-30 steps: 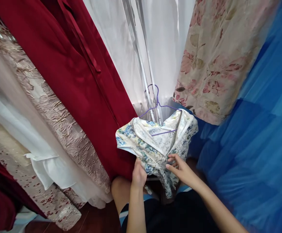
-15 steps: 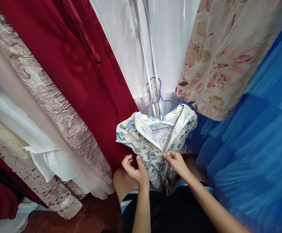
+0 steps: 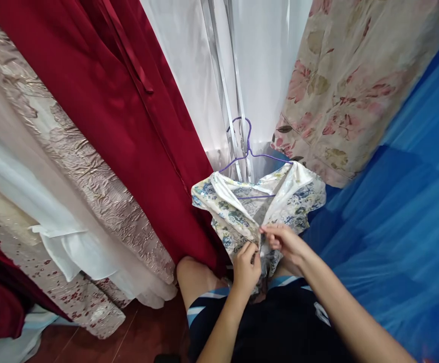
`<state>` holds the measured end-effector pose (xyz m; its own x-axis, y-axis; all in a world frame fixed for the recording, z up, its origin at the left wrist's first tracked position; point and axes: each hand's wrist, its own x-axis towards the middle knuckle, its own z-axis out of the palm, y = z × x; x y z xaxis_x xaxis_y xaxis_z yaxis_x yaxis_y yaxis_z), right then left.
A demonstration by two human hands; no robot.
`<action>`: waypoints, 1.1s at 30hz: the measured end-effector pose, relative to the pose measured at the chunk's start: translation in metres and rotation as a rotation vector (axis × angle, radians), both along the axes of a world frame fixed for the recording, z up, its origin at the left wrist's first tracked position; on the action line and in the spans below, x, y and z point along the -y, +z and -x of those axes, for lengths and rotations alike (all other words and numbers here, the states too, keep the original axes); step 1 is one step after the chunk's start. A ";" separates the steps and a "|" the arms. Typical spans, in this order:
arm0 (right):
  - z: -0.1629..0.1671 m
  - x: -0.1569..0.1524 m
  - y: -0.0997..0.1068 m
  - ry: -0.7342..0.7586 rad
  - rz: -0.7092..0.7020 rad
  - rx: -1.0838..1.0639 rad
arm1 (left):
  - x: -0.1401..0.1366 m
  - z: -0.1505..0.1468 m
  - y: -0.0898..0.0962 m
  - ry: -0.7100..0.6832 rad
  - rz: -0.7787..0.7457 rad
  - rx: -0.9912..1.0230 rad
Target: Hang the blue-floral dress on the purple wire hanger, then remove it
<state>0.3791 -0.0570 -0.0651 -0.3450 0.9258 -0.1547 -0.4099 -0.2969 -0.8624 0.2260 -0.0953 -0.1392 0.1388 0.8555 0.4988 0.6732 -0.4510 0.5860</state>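
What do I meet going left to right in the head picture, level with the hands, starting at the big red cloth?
Red cloth, left hand, right hand, blue cloth. The hands overlap the flowery top.

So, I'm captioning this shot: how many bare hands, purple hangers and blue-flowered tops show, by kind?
Left hand and right hand: 2
Purple hanger: 1
Blue-flowered top: 1
Total: 4
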 end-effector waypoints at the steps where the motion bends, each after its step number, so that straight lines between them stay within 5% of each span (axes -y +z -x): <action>1: -0.003 -0.006 0.017 -0.005 -0.034 -0.032 | 0.003 0.002 0.006 -0.008 0.015 -0.088; 6: -0.007 -0.041 0.108 -0.055 -0.236 -0.114 | 0.013 0.007 0.038 -0.098 0.058 -0.546; 10: -0.002 -0.054 0.142 -0.086 -0.276 -0.107 | 0.009 0.008 0.055 -0.176 0.161 -0.791; 14: 0.005 -0.045 0.136 -0.167 -0.379 0.028 | -0.011 0.014 0.089 -0.207 0.149 -0.439; 18: 0.009 -0.034 0.127 -0.244 -0.465 0.140 | -0.037 0.019 0.159 -0.050 -0.214 0.072; 22: 0.009 -0.034 0.122 -0.265 -0.568 0.218 | -0.067 0.019 0.212 -0.144 -0.379 -0.116; 26: 0.012 -0.034 0.109 -0.254 -0.525 0.160 | -0.085 0.018 0.222 -0.167 -0.475 -0.219; 33: 0.028 -0.039 0.076 -0.312 -0.505 0.192 | -0.086 0.033 0.218 -0.062 -0.506 0.049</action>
